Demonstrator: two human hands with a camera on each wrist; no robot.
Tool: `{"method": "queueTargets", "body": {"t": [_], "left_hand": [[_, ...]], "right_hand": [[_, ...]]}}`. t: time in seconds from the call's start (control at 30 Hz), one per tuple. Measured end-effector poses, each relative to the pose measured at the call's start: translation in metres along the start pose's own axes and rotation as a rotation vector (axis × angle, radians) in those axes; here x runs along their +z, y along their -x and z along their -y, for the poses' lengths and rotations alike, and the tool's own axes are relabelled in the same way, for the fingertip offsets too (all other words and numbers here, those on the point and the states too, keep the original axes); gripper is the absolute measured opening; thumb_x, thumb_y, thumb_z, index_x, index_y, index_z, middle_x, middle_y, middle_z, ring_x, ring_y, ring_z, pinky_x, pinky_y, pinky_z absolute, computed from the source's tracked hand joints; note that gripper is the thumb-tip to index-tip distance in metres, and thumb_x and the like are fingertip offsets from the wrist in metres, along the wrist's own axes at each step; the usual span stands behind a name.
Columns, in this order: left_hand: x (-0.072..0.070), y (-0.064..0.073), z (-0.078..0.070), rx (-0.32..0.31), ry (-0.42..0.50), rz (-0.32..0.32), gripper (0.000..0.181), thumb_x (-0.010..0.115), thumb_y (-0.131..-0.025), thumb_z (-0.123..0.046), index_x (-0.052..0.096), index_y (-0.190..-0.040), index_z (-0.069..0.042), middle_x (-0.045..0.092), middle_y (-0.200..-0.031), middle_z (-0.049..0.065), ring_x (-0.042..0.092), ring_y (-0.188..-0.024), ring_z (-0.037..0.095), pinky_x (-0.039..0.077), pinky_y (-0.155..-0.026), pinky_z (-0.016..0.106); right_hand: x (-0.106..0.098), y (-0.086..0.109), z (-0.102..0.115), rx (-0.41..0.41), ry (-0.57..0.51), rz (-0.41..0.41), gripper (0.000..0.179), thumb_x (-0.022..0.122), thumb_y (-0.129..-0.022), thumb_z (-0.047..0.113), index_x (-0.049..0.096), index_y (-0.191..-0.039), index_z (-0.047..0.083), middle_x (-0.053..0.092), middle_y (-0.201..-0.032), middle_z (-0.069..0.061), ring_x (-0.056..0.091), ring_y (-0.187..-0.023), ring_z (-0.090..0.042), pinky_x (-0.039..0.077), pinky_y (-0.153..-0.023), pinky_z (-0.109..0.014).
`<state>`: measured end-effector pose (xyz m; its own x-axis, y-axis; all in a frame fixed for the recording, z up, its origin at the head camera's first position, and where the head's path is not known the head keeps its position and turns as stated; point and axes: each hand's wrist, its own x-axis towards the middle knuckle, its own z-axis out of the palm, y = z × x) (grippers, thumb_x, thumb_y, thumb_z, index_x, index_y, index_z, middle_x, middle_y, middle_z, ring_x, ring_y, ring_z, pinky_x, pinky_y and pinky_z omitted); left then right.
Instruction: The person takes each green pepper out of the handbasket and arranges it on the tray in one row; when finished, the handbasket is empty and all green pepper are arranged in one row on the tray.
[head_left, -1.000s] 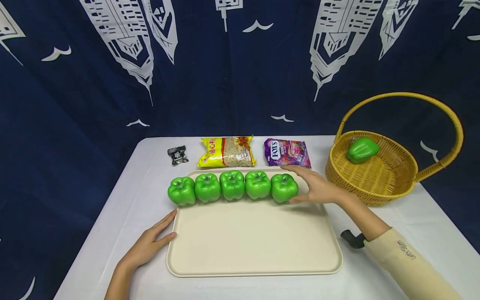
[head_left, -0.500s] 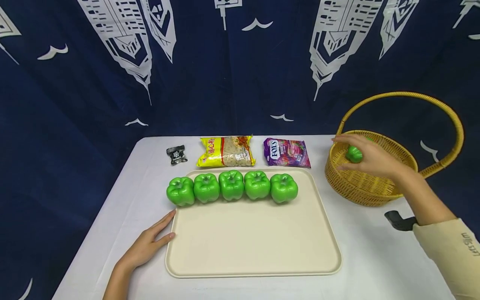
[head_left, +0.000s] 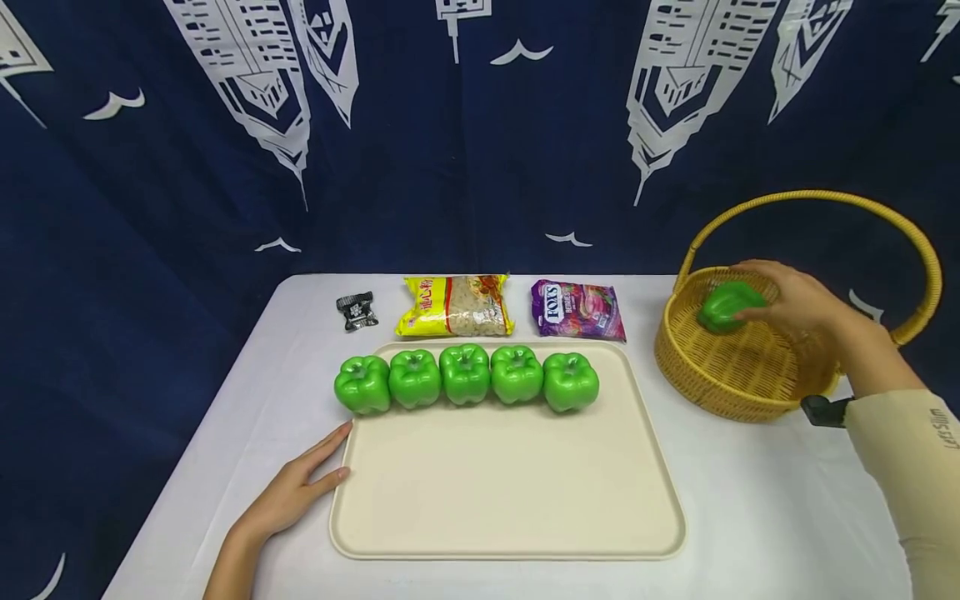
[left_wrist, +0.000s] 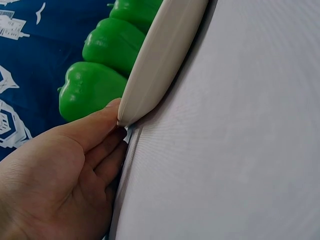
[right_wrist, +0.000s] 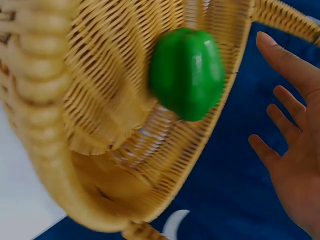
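A row of several green bell peppers (head_left: 467,374) runs along the far side of a cream tray (head_left: 510,483). At the tray's left edge rests my left hand (head_left: 288,496), fingers extended, its fingertips at the rim in the left wrist view. One more green bell pepper (head_left: 731,306) lies inside a yellow wicker basket (head_left: 720,400) at the right. My right hand (head_left: 802,304) is over the basket with its fingers spread beside that pepper. In the right wrist view the fingers (right_wrist: 286,120) are straight, with a gap between them and the pepper (right_wrist: 187,75).
Behind the tray lie a small black packet (head_left: 357,311), a yellow food bag (head_left: 456,306) and a purple candy bag (head_left: 577,309). The basket's tall handle (head_left: 817,196) arches above it. A dark blue printed curtain (head_left: 465,167) hangs behind the white table (head_left: 787,517).
My right hand has moved right, from beside the row's rightmost pepper on the tray to the pepper in the basket. My left hand has stayed at the tray's edge.
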<state>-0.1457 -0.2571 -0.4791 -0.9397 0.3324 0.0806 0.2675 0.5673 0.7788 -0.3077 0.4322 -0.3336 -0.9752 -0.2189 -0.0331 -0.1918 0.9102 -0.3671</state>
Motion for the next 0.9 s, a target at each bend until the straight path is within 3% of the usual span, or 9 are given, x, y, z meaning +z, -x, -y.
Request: {"method": "queueTargets", "body": {"t": [0.33, 0.67, 0.9], "left_hand": [[-0.001, 0.001, -0.001, -0.016, 0.003, 0.005, 0.058, 0.056, -0.092, -0.033, 0.034, -0.144, -0.019, 0.029, -0.149, 0.004, 0.023, -0.135, 0.032, 0.012, -0.096, 0.001], [-0.002, 0.002, -0.001, -0.016, 0.009, 0.006, 0.058, 0.056, -0.092, -0.032, 0.033, -0.144, -0.019, 0.029, -0.149, 0.004, 0.023, -0.135, 0.033, 0.013, -0.096, 0.001], [-0.001, 0.002, -0.001, -0.013, 0.01, 0.004, 0.059, 0.057, -0.092, -0.032, 0.034, -0.144, -0.018, 0.029, -0.148, 0.005, 0.023, -0.135, 0.032, 0.013, -0.096, 0.001]], "right_hand": [[0.009, -0.007, -0.034, 0.083, -0.069, 0.099, 0.096, 0.074, -0.078, 0.031, 0.012, -0.148, 0.007, 0.003, -0.146, -0.032, 0.004, -0.128, -0.057, 0.011, -0.093, -0.073], [0.016, -0.015, -0.037, -0.006, -0.081, 0.143, 0.087, 0.075, -0.078, 0.021, 0.021, -0.145, 0.002, 0.015, -0.142, -0.035, 0.016, -0.124, -0.057, 0.018, -0.092, -0.071], [0.019, -0.016, -0.042, 0.01, -0.068, 0.153, 0.084, 0.075, -0.077, 0.021, 0.027, -0.143, 0.002, 0.014, -0.141, -0.037, 0.01, -0.125, -0.059, 0.014, -0.094, -0.072]]}}
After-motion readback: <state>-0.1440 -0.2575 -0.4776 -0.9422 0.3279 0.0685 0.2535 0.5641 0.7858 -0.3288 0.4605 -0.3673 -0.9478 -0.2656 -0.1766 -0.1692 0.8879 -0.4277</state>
